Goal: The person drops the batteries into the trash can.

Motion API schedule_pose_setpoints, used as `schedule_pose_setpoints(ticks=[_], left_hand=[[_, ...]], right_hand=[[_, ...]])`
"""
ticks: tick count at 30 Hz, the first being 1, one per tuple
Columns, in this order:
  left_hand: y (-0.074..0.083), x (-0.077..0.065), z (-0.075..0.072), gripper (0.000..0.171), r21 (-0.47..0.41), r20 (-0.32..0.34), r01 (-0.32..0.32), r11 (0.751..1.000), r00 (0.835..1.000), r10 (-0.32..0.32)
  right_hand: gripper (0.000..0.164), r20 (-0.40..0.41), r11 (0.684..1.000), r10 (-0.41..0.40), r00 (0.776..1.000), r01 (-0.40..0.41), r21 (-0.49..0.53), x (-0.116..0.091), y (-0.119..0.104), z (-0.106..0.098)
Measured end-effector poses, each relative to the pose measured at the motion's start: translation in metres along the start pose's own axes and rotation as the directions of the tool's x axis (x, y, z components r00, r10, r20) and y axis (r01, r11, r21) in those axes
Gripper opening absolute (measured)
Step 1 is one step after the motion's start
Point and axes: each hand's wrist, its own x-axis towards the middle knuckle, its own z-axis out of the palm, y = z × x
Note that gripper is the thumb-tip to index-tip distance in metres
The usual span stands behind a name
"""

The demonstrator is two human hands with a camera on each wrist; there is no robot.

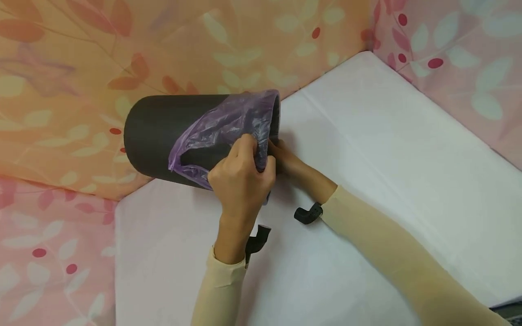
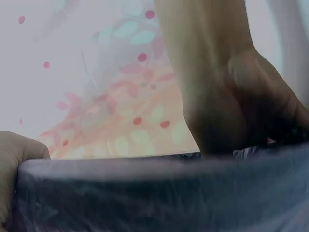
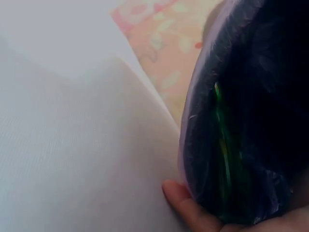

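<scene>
A black trash can (image 1: 163, 136) is tipped with its mouth toward the right in the head view. A thin purple trash bag (image 1: 240, 115) lines it and folds over the rim, hanging unevenly down the outside. My left hand (image 1: 242, 174), fingers curled, grips the bag at the near side of the rim. At the mouth, my right hand (image 1: 287, 160) holds the lined rim, partly hidden behind it. The right wrist view shows its fingers (image 3: 193, 212) on the rim, with a shiny green streak (image 3: 224, 150) inside the dark can; what this is cannot be made out.
The can is over a white table (image 1: 387, 190). Orange and pink leaf-patterned cloth (image 1: 195, 45) stands behind it and at the sides. Black camera mounts (image 1: 307, 213) stick out from both wrists. A dark object (image 1: 509, 310) shows at the lower right corner.
</scene>
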Motion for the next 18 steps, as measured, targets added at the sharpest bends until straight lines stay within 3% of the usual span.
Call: schedule_pose_setpoints(ticks=[1,5,10,13,15,18], left_hand=[[0.0,0.0,-0.002,0.01,0.003,0.004,-0.004,1.0,1.0,0.004],[-0.004,0.001,-0.009,0.009,0.02,-0.013,-0.002,1.0,1.0,0.002],[-0.019,-0.001,-0.019,0.007,0.028,-0.106,0.067,0.997,0.992,-0.064],[-0.033,-0.005,-0.025,0.004,-0.009,-0.19,0.135,0.991,0.973,-0.134],[-0.043,-0.008,-0.027,0.004,-0.054,-0.252,0.168,0.984,0.951,-0.176],[-0.052,-0.012,-0.028,0.007,-0.125,-0.346,0.181,0.976,0.913,-0.214]], right_hand=[[0.051,-0.024,1.0,0.003,1.0,-0.003,-0.017,0.0,-0.001,0.003],[0.048,-0.037,0.993,0.085,0.996,-0.081,0.083,-0.002,-0.005,0.014],[0.042,0.021,0.973,0.077,0.997,-0.08,0.218,-0.006,-0.01,0.02],[0.045,0.045,0.992,0.027,0.999,-0.032,0.123,-0.009,-0.01,0.02],[0.051,0.034,1.0,0.023,0.999,-0.023,0.0,-0.012,-0.01,0.018],[0.057,0.014,0.987,-0.001,1.0,0.004,-0.163,-0.014,-0.008,0.015]])
